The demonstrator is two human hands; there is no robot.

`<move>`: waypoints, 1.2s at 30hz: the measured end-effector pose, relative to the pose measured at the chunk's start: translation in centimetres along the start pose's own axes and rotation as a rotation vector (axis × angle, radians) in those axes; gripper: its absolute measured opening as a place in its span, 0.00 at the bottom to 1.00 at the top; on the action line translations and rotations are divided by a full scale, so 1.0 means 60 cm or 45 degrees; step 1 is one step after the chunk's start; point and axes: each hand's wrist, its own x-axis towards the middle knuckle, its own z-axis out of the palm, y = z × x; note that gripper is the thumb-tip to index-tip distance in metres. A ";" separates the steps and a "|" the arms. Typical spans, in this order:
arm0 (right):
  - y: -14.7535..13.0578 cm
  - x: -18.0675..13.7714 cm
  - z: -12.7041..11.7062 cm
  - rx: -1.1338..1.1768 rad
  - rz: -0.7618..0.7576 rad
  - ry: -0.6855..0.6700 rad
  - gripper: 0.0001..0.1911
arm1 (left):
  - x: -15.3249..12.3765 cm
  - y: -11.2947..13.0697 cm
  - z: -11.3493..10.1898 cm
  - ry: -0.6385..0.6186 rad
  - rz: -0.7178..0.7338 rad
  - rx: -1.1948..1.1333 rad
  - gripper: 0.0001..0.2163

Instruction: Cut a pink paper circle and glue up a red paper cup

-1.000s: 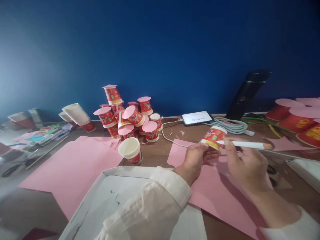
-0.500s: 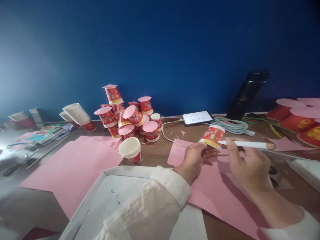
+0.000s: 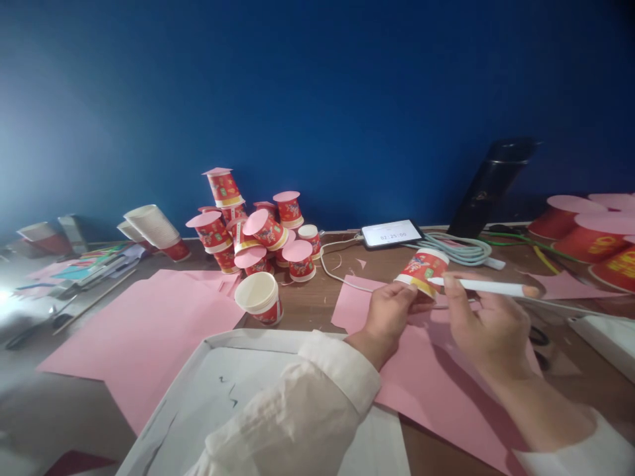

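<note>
A red patterned paper cup (image 3: pixel 423 266), base up and slightly tilted, is held near its rim by my left hand (image 3: pixel 389 316), fingers closed on it. My right hand (image 3: pixel 489 327) grips a white pen (image 3: pixel 489 287) lying nearly level, its tip at the cup's lower side by the yellow band. Whether the tip touches the cup I cannot tell. Beneath both hands lies a sheet of pink paper (image 3: pixel 436 390) with cut edges. Dark scissor handles (image 3: pixel 540 347) show partly behind my right wrist.
Red cups topped with pink paper discs (image 3: pixel 258 221) are piled at centre left. A short stack of upright cups (image 3: pixel 258 297) stands before them. Behind are a phone (image 3: pixel 391 233), a coiled cable (image 3: pixel 459 248) and a black bottle (image 3: pixel 489 188). More pink paper (image 3: pixel 149 330) lies left.
My right hand and the pen have shifted slightly left along the cup's lower side. The left hand has adjusted its grip a little, and the cup remains nearly in place.
</note>
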 end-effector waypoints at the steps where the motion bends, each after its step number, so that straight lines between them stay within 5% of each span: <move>1: 0.001 0.000 0.000 -0.007 -0.021 0.026 0.18 | 0.000 0.001 0.000 0.009 0.005 0.015 0.16; 11: -0.010 0.007 -0.003 -0.002 -0.197 0.143 0.14 | -0.005 -0.001 0.005 0.011 0.093 0.258 0.16; 18: -0.010 0.005 -0.003 -0.003 -0.164 0.067 0.14 | -0.005 -0.001 0.005 0.003 0.103 0.336 0.13; 36: -0.012 0.004 -0.007 0.054 -0.146 0.058 0.13 | -0.005 0.000 0.001 -0.045 0.059 0.158 0.18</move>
